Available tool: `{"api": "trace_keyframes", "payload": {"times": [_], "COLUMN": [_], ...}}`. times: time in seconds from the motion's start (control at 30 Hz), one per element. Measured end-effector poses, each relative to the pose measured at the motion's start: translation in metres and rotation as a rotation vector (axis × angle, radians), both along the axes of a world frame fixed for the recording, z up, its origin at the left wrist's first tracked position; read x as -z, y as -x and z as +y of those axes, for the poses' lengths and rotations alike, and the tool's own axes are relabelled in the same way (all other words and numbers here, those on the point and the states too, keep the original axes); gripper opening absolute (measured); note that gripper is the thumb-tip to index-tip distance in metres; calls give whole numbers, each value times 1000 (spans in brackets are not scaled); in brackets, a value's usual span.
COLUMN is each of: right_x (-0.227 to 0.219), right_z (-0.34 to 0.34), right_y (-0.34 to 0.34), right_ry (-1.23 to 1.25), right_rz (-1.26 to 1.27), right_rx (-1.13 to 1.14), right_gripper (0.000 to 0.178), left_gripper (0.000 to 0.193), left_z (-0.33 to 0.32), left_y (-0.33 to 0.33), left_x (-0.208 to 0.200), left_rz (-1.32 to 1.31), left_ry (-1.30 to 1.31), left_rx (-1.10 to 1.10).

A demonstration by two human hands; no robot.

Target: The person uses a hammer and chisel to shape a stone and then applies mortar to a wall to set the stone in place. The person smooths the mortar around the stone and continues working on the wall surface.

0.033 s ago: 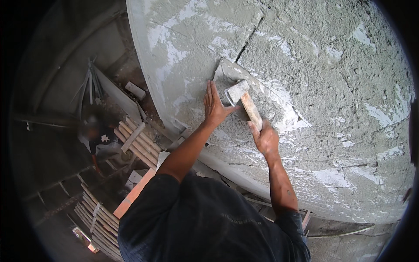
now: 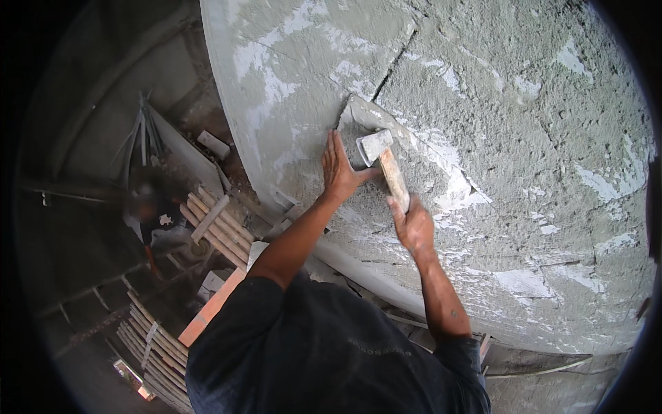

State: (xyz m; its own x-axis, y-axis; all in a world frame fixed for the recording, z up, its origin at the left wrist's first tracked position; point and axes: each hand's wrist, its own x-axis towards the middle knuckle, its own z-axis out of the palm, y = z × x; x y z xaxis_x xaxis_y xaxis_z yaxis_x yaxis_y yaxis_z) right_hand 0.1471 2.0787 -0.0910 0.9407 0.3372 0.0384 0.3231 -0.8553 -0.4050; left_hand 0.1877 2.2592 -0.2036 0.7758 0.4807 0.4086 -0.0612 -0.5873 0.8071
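My right hand (image 2: 416, 231) is wrapped round the light wooden handle of a hatchet (image 2: 394, 178). Its wide, mortar-coated head (image 2: 376, 146) lies over a grey slab piece (image 2: 408, 133) with a raised, chipped edge. Just left of the head, my left hand (image 2: 338, 169) rests spread on the slab's left part, fingers up and thumb out toward the head. A dark narrow gap (image 2: 393, 72) runs upward from the slab's top edge. Whether the head touches the slab is hard to tell.
A large, curved, rough grey plaster surface (image 2: 524, 138) with white smears fills the right side. Far lower at left are bundled wooden poles (image 2: 219, 224), an orange-red beam (image 2: 212, 307), more stacked poles (image 2: 152, 345), metal rods (image 2: 143, 127) and another person (image 2: 162, 217).
My right hand has shifted slightly left and down, and the hatchet has tilted a little with it. My left hand stays nearly where it was.
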Motion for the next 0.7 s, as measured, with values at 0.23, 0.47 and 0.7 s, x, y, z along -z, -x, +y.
{"api": "trace_keyframes", "payload": {"times": [0.23, 0.47, 0.7], "right_x": [36, 94, 104], "right_z": [-39, -27, -7], "right_y": [41, 20, 4], "right_ry": [119, 267, 190], "right_rz": [4, -35, -15], "right_rx": [-267, -564, -295], "right_gripper": [50, 59, 61], "left_gripper": [111, 116, 115], "left_z": [40, 95, 99], "left_y": [8, -21, -25], "left_x": [-12, -33, -32], "left_rz": [-27, -142, -49], "left_ry": [175, -265, -324], "left_rx": [109, -124, -98]}}
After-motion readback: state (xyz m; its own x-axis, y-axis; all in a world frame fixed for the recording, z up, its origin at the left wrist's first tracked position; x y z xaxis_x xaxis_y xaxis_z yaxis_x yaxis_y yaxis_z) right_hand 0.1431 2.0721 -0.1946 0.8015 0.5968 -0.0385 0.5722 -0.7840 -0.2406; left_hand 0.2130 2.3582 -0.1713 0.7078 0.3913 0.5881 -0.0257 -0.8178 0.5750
